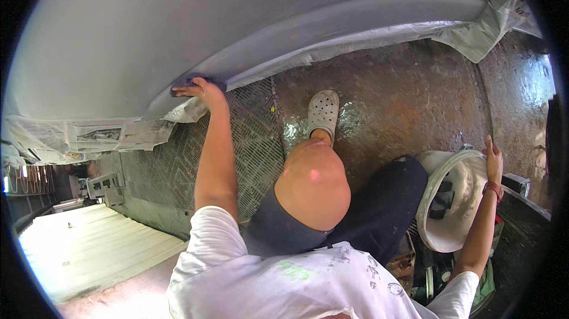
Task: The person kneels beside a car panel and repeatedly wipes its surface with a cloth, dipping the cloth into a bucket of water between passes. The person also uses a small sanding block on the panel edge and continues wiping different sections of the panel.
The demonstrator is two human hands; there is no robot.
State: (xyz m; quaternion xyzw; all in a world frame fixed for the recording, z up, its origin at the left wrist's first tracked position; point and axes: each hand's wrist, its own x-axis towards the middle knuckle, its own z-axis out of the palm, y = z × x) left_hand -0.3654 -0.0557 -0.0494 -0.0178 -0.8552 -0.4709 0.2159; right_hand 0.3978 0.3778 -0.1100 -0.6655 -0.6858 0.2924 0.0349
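A large smooth grey panel (136,40), like a vehicle body part, fills the upper left. My left hand (204,93) reaches forward to its lower edge, fingers stretched left, pressing a dark flat pad (217,84) against the surface. The pad is mostly hidden under the hand, so its exact kind is unclear. At my right side stands a whitish bucket (425,215), its mouth facing me, with a dark object (441,197) inside. My right hand (493,160) is at the bucket's right rim, index finger pointing up and the other fingers partly hidden.
Newspaper sheets (112,135) and pale masking film (474,40) hang along the panel's lower edge. Below lie a patterned metal plate (249,117) and wet brown floor (391,94). My bent knee (314,183) and clog (323,111) stand between my arms. Assorted items (430,277) sit behind the bucket.
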